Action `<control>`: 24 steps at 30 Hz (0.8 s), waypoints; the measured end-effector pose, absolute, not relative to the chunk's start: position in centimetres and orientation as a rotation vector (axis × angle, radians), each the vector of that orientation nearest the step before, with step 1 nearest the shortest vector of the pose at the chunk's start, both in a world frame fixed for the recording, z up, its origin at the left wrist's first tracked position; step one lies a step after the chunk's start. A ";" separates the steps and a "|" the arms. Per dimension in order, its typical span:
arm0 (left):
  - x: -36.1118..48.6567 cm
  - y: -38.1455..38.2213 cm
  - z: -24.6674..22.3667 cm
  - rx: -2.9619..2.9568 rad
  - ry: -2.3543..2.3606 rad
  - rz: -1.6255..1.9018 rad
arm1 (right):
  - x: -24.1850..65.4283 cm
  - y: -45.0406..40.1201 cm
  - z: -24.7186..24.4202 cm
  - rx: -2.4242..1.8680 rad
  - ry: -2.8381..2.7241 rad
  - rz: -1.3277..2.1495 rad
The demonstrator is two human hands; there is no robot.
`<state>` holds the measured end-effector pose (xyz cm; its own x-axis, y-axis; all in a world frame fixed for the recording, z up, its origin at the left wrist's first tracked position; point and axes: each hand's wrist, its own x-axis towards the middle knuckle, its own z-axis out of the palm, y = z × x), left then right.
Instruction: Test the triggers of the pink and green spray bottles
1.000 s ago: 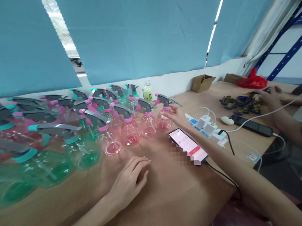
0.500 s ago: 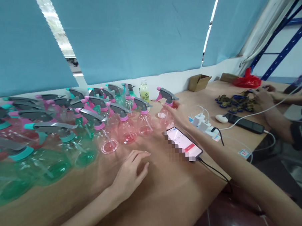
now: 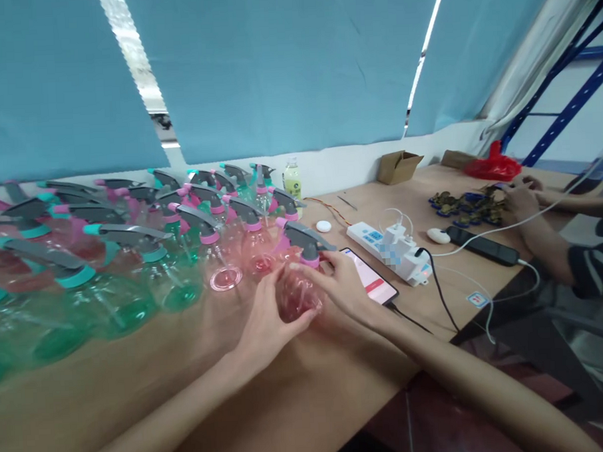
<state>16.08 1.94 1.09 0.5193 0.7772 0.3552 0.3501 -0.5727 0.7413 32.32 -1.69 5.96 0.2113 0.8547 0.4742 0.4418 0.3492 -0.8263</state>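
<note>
A pink spray bottle (image 3: 298,294) with a grey and pink trigger head is between my two hands, near the front of the table. My left hand (image 3: 266,321) curves round the left side of its clear body, with the thumb low in front. My right hand (image 3: 345,285) grips the bottle's right side just below the pink collar. Left of my hands stand several more spray bottles, among them a green one (image 3: 177,285) and a pink one (image 3: 224,266). A phone (image 3: 376,283) lies partly hidden behind my right hand.
A white power strip (image 3: 390,252) with plugs and cables sits to the right. Behind it are a round white object (image 3: 323,226), a drink bottle (image 3: 292,178) and a cardboard box (image 3: 399,167). At far right, another person's hands (image 3: 523,196) work beside a pile of small brownish parts (image 3: 468,207).
My right hand has brought the pink spray bottle toward me and to the left, from beside the power strip. My left hand has risen from the table and closed round its body.
</note>
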 end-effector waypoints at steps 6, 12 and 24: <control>12.9 0.5 1.5 2.067 0.836 0.920 | 28.4 -2.6 5.6 -1.195 -1.644 0.433; 8.0 -0.5 1.6 2.100 0.978 0.886 | 24.7 -1.4 5.4 -1.141 -1.786 0.517; 0.4 -1.9 1.8 2.219 0.985 0.782 | 17.2 0.2 5.8 -0.645 -1.853 0.775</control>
<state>0.38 -1.91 1.84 0.5552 0.7856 0.2729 0.4439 -0.5574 0.7016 17.19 0.23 5.81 -0.3721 0.7215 0.5840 0.0910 0.6545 -0.7506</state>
